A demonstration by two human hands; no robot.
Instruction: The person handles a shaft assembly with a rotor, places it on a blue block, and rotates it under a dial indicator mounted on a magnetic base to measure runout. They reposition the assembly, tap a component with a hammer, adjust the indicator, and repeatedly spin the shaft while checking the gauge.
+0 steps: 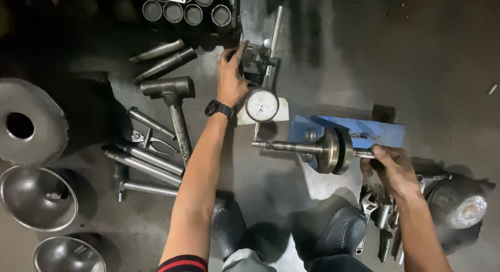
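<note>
The shaft with its twin discs (pixel 323 148) lies across the blue stand (pixel 383 131) on the floor; your right hand (pixel 391 165) grips its end. The left hand (pixel 232 76) clasps the dial gauge base (pixel 254 61). Nudge either, and the gauge tip could slip off.
</note>
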